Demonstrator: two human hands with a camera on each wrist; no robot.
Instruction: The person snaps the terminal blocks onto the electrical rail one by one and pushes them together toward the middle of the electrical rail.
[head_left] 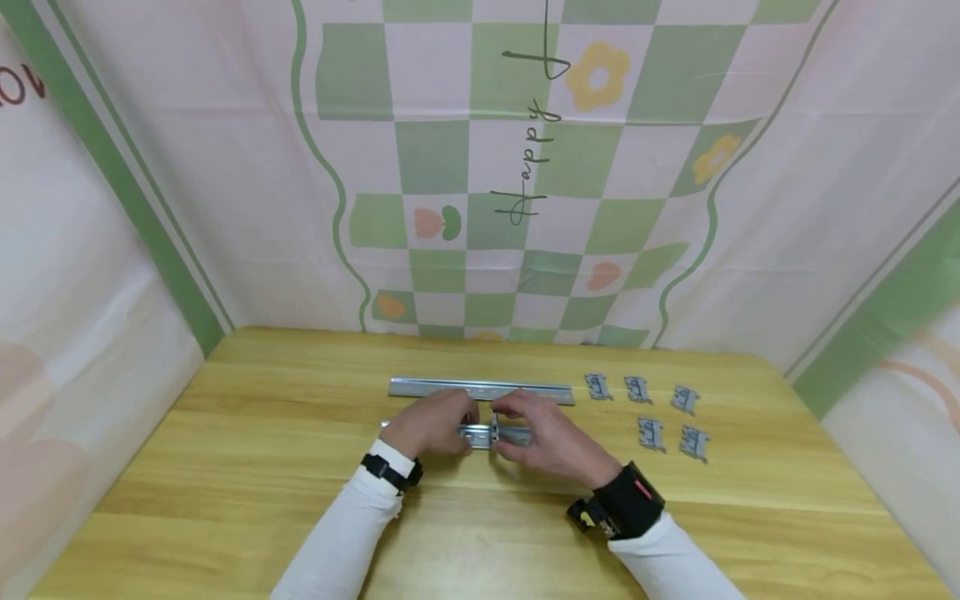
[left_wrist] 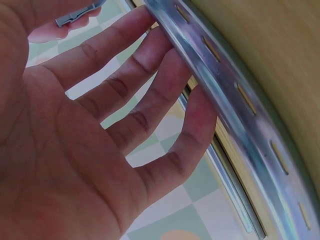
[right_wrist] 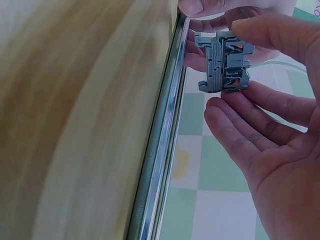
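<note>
My left hand (head_left: 437,421) grips a slotted metal DIN rail (left_wrist: 237,107); its fingertips (left_wrist: 202,107) press along one long edge in the left wrist view. Between the thumb and fingers of my right hand (head_left: 549,435) is a grey DIN-rail terminal block (right_wrist: 225,62), pinched by its two ends. In the head view that block stands upright over the rail, just right of my left hand. The right wrist view shows its clip side facing the rail, close to it. Part of the rail is hidden under both hands.
A second DIN rail (head_left: 420,387) lies behind the hands on the wooden table (head_left: 300,500). To the right lie several more grey terminal blocks (head_left: 651,434) in two loose rows. A patterned cloth (head_left: 502,167) hangs behind the table's far edge.
</note>
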